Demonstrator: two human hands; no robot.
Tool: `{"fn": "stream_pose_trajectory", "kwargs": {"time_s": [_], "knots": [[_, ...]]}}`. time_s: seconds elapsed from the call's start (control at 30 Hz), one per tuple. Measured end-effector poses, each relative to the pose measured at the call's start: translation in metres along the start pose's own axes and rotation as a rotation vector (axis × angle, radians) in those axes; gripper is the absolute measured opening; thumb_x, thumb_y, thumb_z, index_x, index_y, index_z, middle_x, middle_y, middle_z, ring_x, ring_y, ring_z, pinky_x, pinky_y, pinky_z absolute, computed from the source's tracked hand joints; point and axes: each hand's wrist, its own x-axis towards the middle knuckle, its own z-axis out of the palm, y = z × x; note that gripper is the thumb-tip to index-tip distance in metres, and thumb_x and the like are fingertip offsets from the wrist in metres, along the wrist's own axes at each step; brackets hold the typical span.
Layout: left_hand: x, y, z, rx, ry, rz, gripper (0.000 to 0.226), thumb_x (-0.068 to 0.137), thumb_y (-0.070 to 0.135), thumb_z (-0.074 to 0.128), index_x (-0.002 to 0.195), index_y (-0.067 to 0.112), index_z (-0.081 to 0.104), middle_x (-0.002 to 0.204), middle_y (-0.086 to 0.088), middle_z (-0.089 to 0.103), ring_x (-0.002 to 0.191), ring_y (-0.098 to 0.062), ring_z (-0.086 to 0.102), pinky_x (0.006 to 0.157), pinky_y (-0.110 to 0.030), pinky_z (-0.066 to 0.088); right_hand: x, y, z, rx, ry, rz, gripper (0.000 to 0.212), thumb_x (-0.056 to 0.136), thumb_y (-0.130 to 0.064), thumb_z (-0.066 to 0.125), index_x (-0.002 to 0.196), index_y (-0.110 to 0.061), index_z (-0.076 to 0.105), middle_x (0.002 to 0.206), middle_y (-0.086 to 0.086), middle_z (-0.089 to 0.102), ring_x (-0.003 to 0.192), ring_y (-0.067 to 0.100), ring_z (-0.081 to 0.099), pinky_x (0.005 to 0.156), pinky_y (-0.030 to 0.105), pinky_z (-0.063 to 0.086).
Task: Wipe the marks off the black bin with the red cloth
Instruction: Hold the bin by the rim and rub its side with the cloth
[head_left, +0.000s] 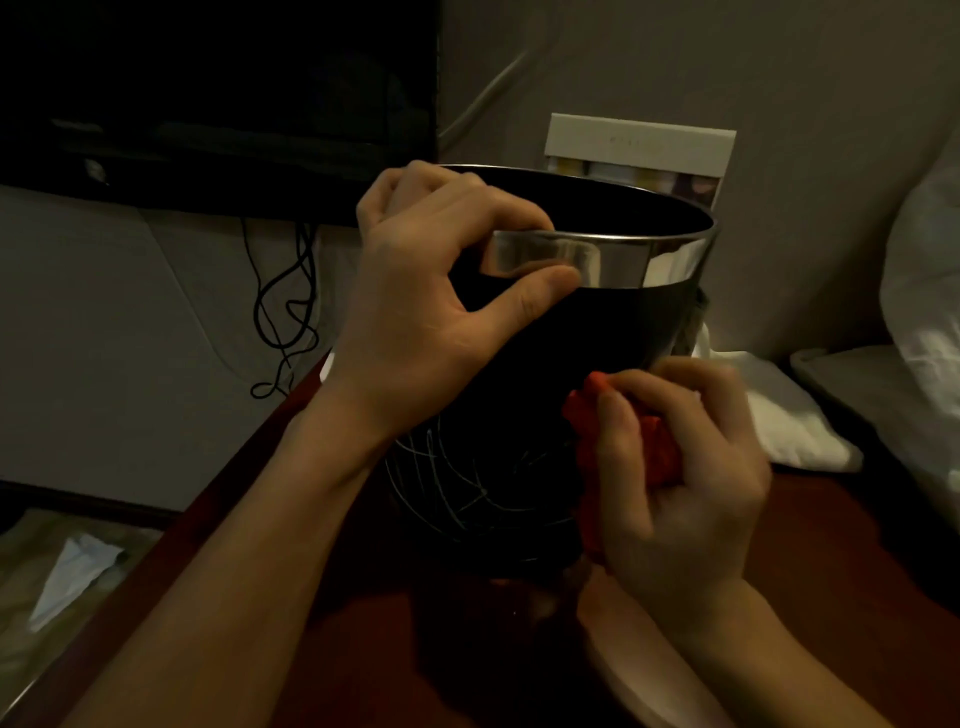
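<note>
At the upper left of the frame hangs a dark television screen (218, 98), and below it black cables (283, 312) fall in loops along the pale wall. At the lower left a crumpled white paper (72, 571) lies on the floor.

The left hand (431, 306) comes in from the lower left and grips the bin at its top: the thumb lies on the outside of the shiny metal rim band (623, 260), and the other fingers curl over the edge. The black bin (545, 353) stands upright in the middle of the frame on the dark red-brown worktop (857, 571). On its lower front, thin white scribble marks (467, 483) are seen, below the left wrist.

The right hand (680, 478) is at the lower right side of the bin. Its fingers are curled around the bunched red cloth (657, 447), and the cloth touches the black wall just to the right of the marks. The hand is a little blurred.

Behind the bin, at the upper middle right, a pale box (644, 140) stands against the wall. To the right of the bin a white folded cloth (789, 410) lies on the worktop, and white bedding (924, 291) fills the right edge.
</note>
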Motion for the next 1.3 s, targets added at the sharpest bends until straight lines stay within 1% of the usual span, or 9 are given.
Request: {"fn": "stream_pose_trajectory", "kwargs": {"time_s": [0.13,0.33,0.6,0.73,0.83,0.93,1.07,1.17,1.3], "knots": [[0.0,0.001,0.0,-0.002,0.001,0.001,0.019,0.085,0.042,0.067,0.097,0.031,0.057,0.086,0.031,0.046,0.097,0.009,0.041,0.094,-0.033,0.03,-0.004,0.0,0.002,0.04,-0.05,0.004,0.023,0.096,-0.019,0.057,0.097,0.0,0.071,0.1,0.004,0.052,0.096,-0.009,0.049,0.082,0.004,0.036],[0.0,0.0,-0.001,-0.007,-0.008,0.001,0.019,0.085,0.04,0.068,0.097,0.031,0.057,0.087,0.031,0.046,0.097,0.01,0.04,0.095,-0.035,0.03,0.007,0.006,-0.005,-0.009,0.017,0.011,0.024,0.092,-0.023,0.065,0.094,0.0,0.07,0.098,0.006,0.053,0.09,0.002,0.049,0.082,0.005,0.037],[0.001,-0.001,-0.003,-0.002,-0.011,-0.001,0.019,0.085,0.04,0.068,0.097,0.031,0.057,0.09,0.03,0.047,0.098,0.008,0.041,0.097,-0.043,0.034,0.001,0.003,-0.003,-0.014,-0.033,-0.022,0.022,0.091,-0.021,0.068,0.094,0.001,0.071,0.101,0.004,0.052,0.089,-0.004,0.046,0.083,0.004,0.037],[0.003,-0.003,-0.011,-0.014,-0.054,-0.009,0.018,0.087,0.04,0.065,0.099,0.03,0.058,0.097,0.025,0.051,0.105,-0.003,0.047,0.1,-0.057,0.035,0.014,0.009,-0.013,-0.026,0.066,0.007,0.022,0.092,-0.021,0.068,0.096,0.0,0.069,0.1,0.005,0.052,0.091,0.01,0.051,0.083,0.006,0.037],[0.004,-0.004,-0.018,-0.011,-0.073,-0.006,0.013,0.087,0.034,0.062,0.099,0.027,0.061,0.101,0.015,0.058,0.111,-0.014,0.051,0.099,-0.062,0.034,0.019,0.011,-0.017,-0.022,0.104,0.026,0.022,0.093,-0.022,0.068,0.098,0.0,0.068,0.101,0.005,0.052,0.092,0.016,0.054,0.082,0.01,0.04],[0.003,0.008,-0.014,0.038,-0.074,0.022,0.017,0.086,0.024,0.06,0.101,0.023,0.067,0.105,0.009,0.063,0.114,-0.015,0.052,0.104,-0.06,0.029,0.018,0.012,-0.016,-0.011,0.089,0.026,0.023,0.091,-0.023,0.07,0.097,0.0,0.069,0.101,0.006,0.053,0.092,0.015,0.055,0.081,0.01,0.041],[0.0,0.014,-0.004,0.091,-0.063,0.027,0.019,0.086,0.029,0.064,0.104,0.025,0.066,0.101,0.016,0.06,0.111,-0.005,0.049,0.114,-0.047,0.019,0.017,0.015,-0.012,0.003,0.048,-0.002,0.027,0.087,-0.022,0.073,0.1,0.001,0.068,0.105,0.009,0.053,0.096,0.012,0.053,0.083,0.006,0.04],[0.0,0.012,-0.004,0.076,-0.044,0.028,0.018,0.086,0.03,0.065,0.104,0.026,0.065,0.098,0.018,0.058,0.107,-0.002,0.048,0.112,-0.041,0.021,0.006,0.017,-0.006,0.036,-0.016,0.021,0.03,0.088,-0.025,0.072,0.102,0.001,0.068,0.106,0.01,0.056,0.096,0.009,0.053,0.084,0.007,0.04],[0.001,0.01,-0.006,0.064,-0.03,0.029,0.017,0.086,0.031,0.064,0.103,0.03,0.06,0.094,0.017,0.056,0.103,-0.001,0.046,0.107,-0.045,0.026,-0.005,0.014,-0.001,0.094,-0.095,0.038,0.029,0.088,-0.025,0.071,0.103,-0.001,0.069,0.106,0.01,0.058,0.099,-0.004,0.051,0.084,0.008,0.042]]}}
